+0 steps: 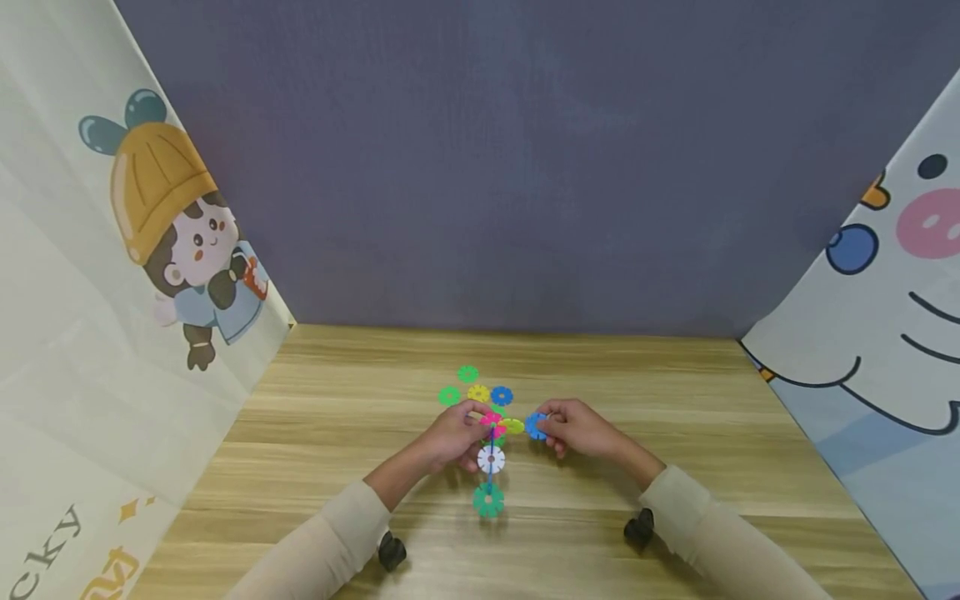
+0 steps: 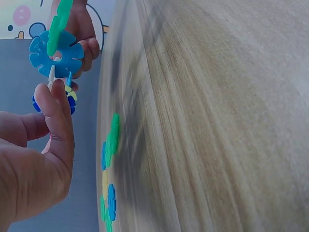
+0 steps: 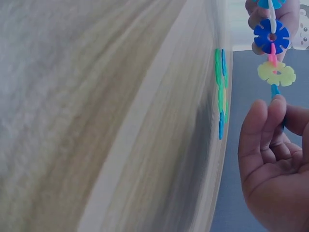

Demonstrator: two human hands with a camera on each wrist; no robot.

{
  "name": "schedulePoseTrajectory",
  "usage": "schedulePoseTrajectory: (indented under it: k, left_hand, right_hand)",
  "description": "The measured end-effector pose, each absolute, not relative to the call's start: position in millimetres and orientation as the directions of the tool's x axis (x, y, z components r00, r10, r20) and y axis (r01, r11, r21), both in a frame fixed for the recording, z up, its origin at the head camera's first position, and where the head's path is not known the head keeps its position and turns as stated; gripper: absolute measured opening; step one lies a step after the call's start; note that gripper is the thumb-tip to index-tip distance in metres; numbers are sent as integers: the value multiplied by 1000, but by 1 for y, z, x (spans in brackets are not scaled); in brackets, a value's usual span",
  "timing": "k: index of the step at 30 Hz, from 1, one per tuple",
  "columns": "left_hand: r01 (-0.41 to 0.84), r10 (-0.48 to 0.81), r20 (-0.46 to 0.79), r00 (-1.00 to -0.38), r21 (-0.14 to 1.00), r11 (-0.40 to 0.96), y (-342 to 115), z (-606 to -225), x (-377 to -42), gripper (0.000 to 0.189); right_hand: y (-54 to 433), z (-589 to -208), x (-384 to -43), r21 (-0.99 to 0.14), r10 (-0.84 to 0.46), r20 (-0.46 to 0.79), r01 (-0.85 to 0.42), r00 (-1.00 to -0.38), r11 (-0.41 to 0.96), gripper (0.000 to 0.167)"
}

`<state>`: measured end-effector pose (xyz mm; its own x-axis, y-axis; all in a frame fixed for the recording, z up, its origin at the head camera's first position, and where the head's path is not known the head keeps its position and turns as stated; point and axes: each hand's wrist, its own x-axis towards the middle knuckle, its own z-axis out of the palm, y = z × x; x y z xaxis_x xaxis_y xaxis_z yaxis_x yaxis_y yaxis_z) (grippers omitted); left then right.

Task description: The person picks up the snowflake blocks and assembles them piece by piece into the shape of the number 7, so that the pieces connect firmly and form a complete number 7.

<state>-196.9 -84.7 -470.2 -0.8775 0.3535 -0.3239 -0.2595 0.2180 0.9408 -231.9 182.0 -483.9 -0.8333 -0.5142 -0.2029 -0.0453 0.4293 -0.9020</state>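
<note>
A chain of slotted plastic snowflake discs hangs above the table, held by my left hand (image 1: 453,435) near a pink disc (image 1: 489,419). A white disc (image 1: 491,450) and a green disc (image 1: 488,511) extend from it toward me, with a blue disc (image 2: 38,54) joined between them. On the chain's right end sits a yellow-green disc (image 1: 513,426). My right hand (image 1: 577,427) pinches another blue disc (image 1: 534,427) between thumb and fingers. In the right wrist view that disc's edge is right at the rim of the yellow-green disc. Fingers hide part of it.
Behind the hands several loose discs lie flat on the wooden table (image 1: 337,375), among them a green disc (image 1: 467,373), a yellow disc (image 1: 477,392) and a blue disc (image 1: 502,395). A dark panel (image 1: 480,167) stands at the back, with printed sheets at both sides.
</note>
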Motion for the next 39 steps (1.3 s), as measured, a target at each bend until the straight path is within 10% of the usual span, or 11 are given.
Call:
schedulePoseTrajectory:
  k: [39]
  left_hand:
    - [-230, 309, -296, -904, 945, 232, -78, -471, -195, 32]
  right_hand:
    - [174, -495, -221, -952, -501, -193, 36, -844, 305, 29]
